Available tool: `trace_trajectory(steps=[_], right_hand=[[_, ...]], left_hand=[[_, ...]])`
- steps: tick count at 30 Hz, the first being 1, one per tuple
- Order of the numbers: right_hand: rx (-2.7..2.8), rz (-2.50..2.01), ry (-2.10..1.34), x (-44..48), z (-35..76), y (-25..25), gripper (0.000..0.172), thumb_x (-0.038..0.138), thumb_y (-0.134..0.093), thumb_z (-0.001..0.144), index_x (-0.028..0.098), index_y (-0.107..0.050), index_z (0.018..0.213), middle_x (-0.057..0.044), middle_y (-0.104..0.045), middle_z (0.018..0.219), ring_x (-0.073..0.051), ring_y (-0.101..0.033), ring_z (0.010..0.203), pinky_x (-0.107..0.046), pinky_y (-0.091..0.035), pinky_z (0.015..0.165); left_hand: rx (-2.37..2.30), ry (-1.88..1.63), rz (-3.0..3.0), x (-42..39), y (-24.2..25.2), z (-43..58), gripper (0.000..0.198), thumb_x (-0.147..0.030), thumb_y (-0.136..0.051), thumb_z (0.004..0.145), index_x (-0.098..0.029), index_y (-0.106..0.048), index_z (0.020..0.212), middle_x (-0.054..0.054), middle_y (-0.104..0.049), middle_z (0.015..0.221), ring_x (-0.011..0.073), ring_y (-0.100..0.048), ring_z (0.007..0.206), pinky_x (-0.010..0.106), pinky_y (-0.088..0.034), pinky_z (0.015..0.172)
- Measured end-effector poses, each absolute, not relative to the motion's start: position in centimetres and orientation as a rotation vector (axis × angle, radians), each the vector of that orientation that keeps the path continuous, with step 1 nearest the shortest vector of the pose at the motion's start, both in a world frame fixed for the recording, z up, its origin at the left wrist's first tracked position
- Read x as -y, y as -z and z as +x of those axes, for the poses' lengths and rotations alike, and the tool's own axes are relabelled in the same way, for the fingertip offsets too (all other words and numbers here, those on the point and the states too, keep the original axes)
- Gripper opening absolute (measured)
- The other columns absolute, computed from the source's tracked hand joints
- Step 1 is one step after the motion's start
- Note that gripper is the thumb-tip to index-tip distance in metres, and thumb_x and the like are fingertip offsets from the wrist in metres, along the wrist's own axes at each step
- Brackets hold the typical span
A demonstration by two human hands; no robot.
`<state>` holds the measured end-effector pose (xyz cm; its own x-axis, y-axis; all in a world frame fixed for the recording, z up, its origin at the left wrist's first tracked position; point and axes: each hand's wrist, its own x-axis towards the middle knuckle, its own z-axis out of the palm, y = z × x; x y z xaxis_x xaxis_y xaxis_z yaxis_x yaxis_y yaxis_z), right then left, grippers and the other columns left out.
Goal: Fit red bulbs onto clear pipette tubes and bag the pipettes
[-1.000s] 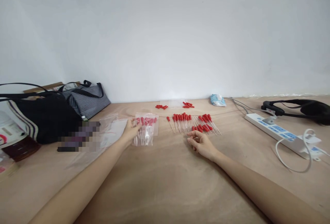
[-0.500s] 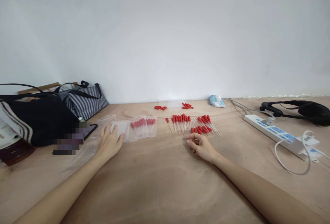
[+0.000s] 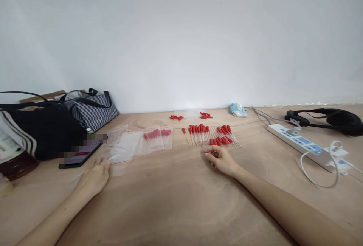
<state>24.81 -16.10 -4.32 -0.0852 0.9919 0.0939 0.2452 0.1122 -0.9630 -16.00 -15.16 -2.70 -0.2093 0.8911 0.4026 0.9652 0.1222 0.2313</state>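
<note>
My left hand (image 3: 93, 178) lies low on the wooden table (image 3: 176, 197), its fingers pinching the edge of an empty clear zip bag (image 3: 120, 161). More clear bags (image 3: 124, 142) lie just beyond it. A filled bag of red-capped droppers (image 3: 157, 138) lies flat further right. My right hand (image 3: 219, 159) rests on the table with its fingers loosely curled and nothing seen in them, just in front of several loose red-bulb glass droppers (image 3: 211, 135). Small red caps (image 3: 177, 117) lie by the wall.
A black bag (image 3: 42, 130) and a striped bag (image 3: 90, 112) stand at the left, a phone (image 3: 79, 155) beside them. A white power strip (image 3: 307, 147) with cables, black headgear (image 3: 331, 119) and a blue packet (image 3: 238, 110) sit at the right.
My left hand laid the filled dropper bag down, then moved left and back toward me, drawing an empty bag out of the pile. My right hand stayed put.
</note>
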Motion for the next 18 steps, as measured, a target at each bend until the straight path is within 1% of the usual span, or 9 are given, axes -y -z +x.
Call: trace_trajectory(steps=[3, 5, 7, 10, 13, 15, 18], right_hand=[[1.488, -1.286, -1.051, 16.1, 24.7, 4.5, 0.017, 0.031, -0.055, 0.07, 0.017, -0.053, 0.079, 0.004, -0.048, 0.053, -0.007, -0.044, 0.042, -0.018, -0.035, 0.037], [1.478, -1.305, -1.036, 16.0, 24.7, 4.7, 0.018, 0.033, -0.053, 0.071, 0.017, -0.053, 0.08, 0.004, -0.047, 0.05, -0.008, -0.045, 0.041, -0.018, -0.034, 0.035], [1.492, -1.331, -0.954, 15.8, 25.0, 4.8, 0.018, 0.032, -0.05, 0.072, 0.017, -0.053, 0.08, 0.003, -0.051, 0.054, -0.009, -0.047, 0.042, -0.019, -0.035, 0.037], [1.602, -1.4, -0.643, 14.8, 25.6, 4.4, 0.013, 0.025, -0.05, 0.071, 0.016, -0.057, 0.077, -0.002, -0.059, 0.064, -0.011, -0.053, 0.052, -0.023, -0.042, 0.049], [1.699, -1.534, -0.373, 12.8, 26.4, 3.4, 0.012, 0.017, -0.05, 0.069, 0.016, -0.061, 0.074, -0.003, -0.064, 0.071, -0.014, -0.057, 0.064, -0.024, -0.043, 0.062], [1.704, -1.648, -0.309, 11.0, 26.8, 2.7, 0.016, 0.014, -0.049, 0.069, 0.016, -0.063, 0.075, -0.004, -0.066, 0.075, -0.014, -0.059, 0.07, -0.023, -0.042, 0.069], [1.669, -1.73, -0.296, 8.2, 26.8, 2.2, 0.018, 0.013, -0.049, 0.069, 0.015, -0.065, 0.077, -0.006, -0.067, 0.077, -0.017, -0.06, 0.075, -0.024, -0.041, 0.072]], left_hand=[[2.001, 0.67, -1.978, 15.9, 1.9, -14.2, 0.045, -0.032, -0.024, 0.078, -0.01, -0.052, 0.107, 0.011, -0.053, 0.12, 0.0249, -0.034, 0.122, 0.041, -0.03, 0.1], [1.826, 0.709, -2.115, 16.3, 1.2, -11.6, 0.049, -0.035, -0.025, 0.08, -0.009, -0.048, 0.114, 0.011, -0.046, 0.127, 0.0228, -0.032, 0.124, 0.038, -0.026, 0.103], [1.681, 0.654, -2.347, 16.6, 0.7, -8.2, 0.052, -0.035, -0.022, 0.082, -0.006, -0.046, 0.119, 0.013, -0.042, 0.129, 0.0228, -0.03, 0.125, 0.038, -0.024, 0.104], [1.531, 0.484, -2.674, 16.9, 0.7, -2.8, 0.05, -0.032, -0.021, 0.087, -0.006, -0.044, 0.122, 0.014, -0.036, 0.133, 0.0226, -0.026, 0.126, 0.039, -0.022, 0.105], [1.373, 0.356, -2.901, 17.2, 1.2, 1.5, 0.046, -0.031, -0.023, 0.089, -0.01, -0.04, 0.126, 0.012, -0.034, 0.135, 0.0219, -0.024, 0.127, 0.04, -0.021, 0.105], [1.296, 0.289, -2.99, 17.4, 1.4, 3.2, 0.045, -0.034, -0.025, 0.09, -0.013, -0.04, 0.126, 0.011, -0.035, 0.135, 0.0225, -0.024, 0.127, 0.041, -0.021, 0.105], [1.238, 0.243, -3.088, 17.8, 1.3, 3.8, 0.051, -0.044, -0.03, 0.088, -0.015, -0.034, 0.129, 0.012, -0.03, 0.137, 0.0243, -0.023, 0.127, 0.042, -0.022, 0.104]])
